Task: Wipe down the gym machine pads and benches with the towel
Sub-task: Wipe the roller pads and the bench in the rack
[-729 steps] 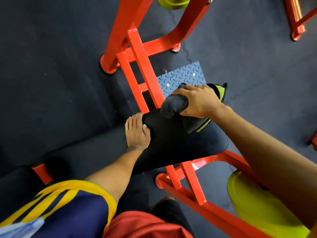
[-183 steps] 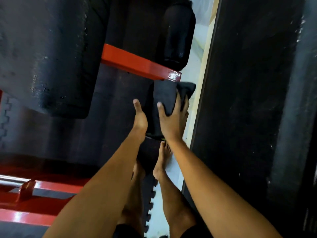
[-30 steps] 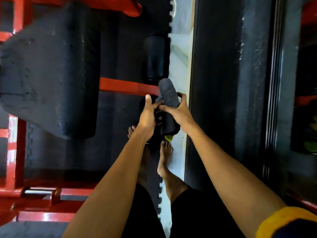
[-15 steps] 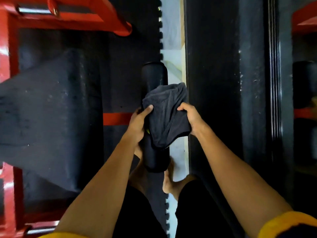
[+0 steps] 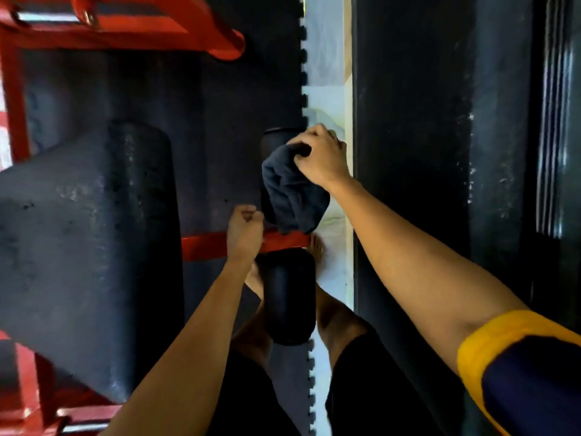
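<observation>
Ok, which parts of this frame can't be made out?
Head view only:
- Far black foam roller pad: mostly hidden by the dark grey towel and right hand.
- Left hand: fist at the red crossbar; whether it grips is unclear.
- Large black cushion: cut off at the left edge.
- Red frame, top: motion-blurred.

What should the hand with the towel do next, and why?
Probably pull the towel down along the far roller pad toward the red bar. The right hand presses it at the pad's far end, the cloth drapes over the rest, and the left hand is fisted by the bar.
</observation>
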{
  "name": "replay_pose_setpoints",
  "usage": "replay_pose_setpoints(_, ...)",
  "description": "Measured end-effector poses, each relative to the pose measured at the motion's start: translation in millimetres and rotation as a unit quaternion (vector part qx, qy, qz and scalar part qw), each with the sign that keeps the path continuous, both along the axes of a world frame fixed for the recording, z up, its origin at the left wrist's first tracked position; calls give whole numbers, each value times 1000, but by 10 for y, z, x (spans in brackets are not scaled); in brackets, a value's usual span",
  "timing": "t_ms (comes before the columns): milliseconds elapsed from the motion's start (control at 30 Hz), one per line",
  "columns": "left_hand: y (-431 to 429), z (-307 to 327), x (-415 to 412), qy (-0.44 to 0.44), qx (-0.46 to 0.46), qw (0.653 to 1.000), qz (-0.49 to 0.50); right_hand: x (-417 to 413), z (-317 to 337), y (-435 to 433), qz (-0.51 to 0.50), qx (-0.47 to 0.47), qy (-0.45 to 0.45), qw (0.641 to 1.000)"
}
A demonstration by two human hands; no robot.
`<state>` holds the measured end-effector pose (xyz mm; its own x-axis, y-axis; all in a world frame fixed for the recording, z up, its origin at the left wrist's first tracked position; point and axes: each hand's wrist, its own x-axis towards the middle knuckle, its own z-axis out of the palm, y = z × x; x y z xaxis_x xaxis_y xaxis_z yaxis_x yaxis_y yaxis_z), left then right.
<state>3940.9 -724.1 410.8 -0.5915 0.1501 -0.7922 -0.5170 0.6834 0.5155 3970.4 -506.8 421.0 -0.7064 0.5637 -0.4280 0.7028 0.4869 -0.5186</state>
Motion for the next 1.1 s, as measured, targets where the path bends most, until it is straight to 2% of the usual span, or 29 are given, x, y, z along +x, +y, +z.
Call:
replay_pose_setpoints(67,83,15,-166,46,7,999,7,1,-146,-75,-36,33,57,997)
replay_pose_setpoints(167,341,-1,-314,18,42,999,8,105,-355,-310,-118,71,138,981)
replay_pose_setpoints(233,498,-135,-385,-8,54,998,12,146,-461,-485,-144,78,150,975)
replay_pose_setpoints(367,599,-422,-420,-177,117,973,85,210,-558,-694,-157,38,125,979)
replay_pose_setpoints(500,672,-549,-404,-137,159,966,149,0,-591,-467,-149,8,59,987)
replay_pose_setpoints(633,703,-543,-364,-127,197,964,125,-391,-686,-62,-232,-52,51,970)
replay_pose_setpoints(700,703,-516,-361,-127,209,963,113,-454,-708,-43,-262,-45,54,962)
replay_pose_setpoints(833,676,-570,-397,-136,210,961,114,-79,-558,-581,-207,45,67,975)
replay_pose_setpoints(967,681,-593,-395,-140,234,952,141,470,-466,-1162,-239,-19,-8,971)
replay_pose_setpoints(1033,671,-589,-409,-131,231,955,134,547,-464,-1256,-257,-39,1,966)
replay_pose_setpoints(1100,648,-578,-403,-120,226,959,122,386,-483,-1120,-253,-4,21,967)
